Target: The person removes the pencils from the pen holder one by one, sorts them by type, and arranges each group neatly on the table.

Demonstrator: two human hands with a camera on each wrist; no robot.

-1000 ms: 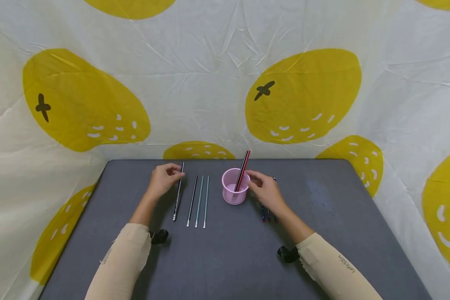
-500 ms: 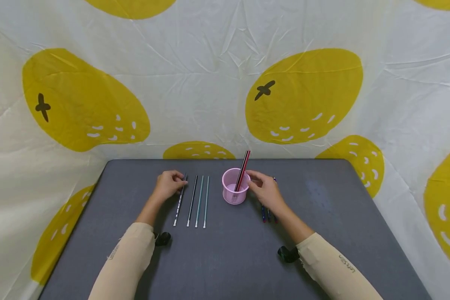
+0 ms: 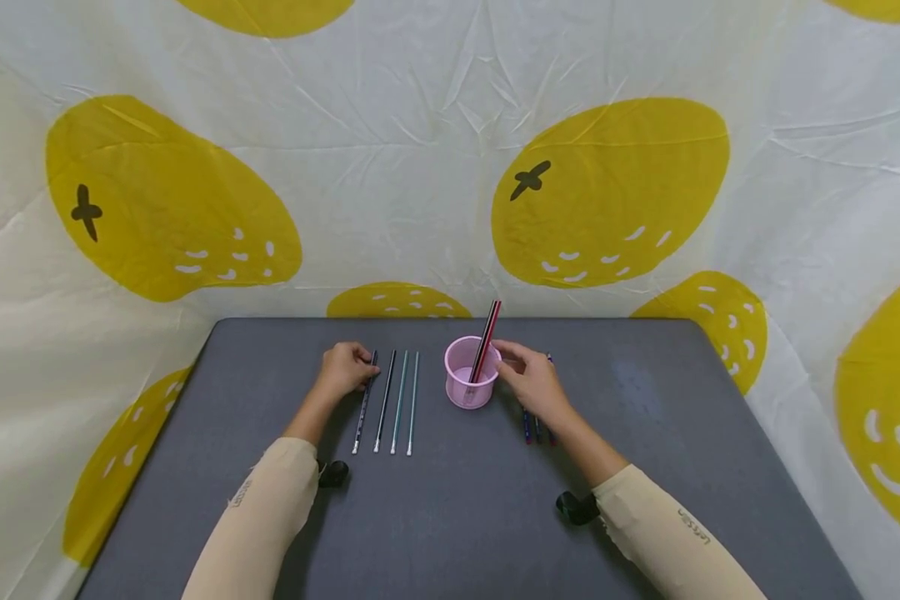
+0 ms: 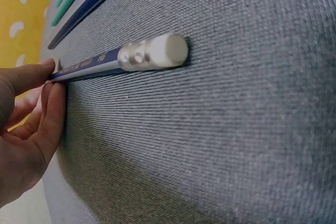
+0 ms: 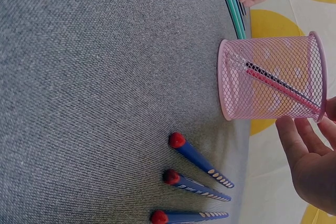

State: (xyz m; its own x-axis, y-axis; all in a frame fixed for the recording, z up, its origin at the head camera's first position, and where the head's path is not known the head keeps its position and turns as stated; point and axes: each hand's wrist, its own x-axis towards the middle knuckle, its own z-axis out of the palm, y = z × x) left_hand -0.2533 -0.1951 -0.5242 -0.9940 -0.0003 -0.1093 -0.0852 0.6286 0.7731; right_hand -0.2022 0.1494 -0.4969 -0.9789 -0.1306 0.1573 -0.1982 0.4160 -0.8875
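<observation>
A dark blue pencil (image 4: 94, 64) with a white eraser lies on the cloth, its far part pinched between thumb and fingers of my left hand (image 3: 346, 367). Beside it, roughly parallel, are another dark pencil (image 3: 385, 402) and two teal pencils (image 3: 400, 403). A pink mesh pencil cup (image 5: 273, 51) stands upright at the middle, with a red pencil (image 3: 483, 353) and a black pencil leaning in it. My right hand (image 3: 532, 381) holds the cup by its right side near the rim. Three blue pencils (image 5: 197, 160) with red ends lie below that hand, partly hidden by it in the head view.
The grey table (image 3: 450, 517) reaches back to a white curtain (image 3: 390, 200) printed with yellow fruit. Dark wrist cameras (image 3: 576, 508) stick out from the beige sleeves (image 3: 675, 533).
My left hand has shifted right and a little nearer with the dark blue pencil, bringing it closer to the row. The right hand and the cup have stayed put.
</observation>
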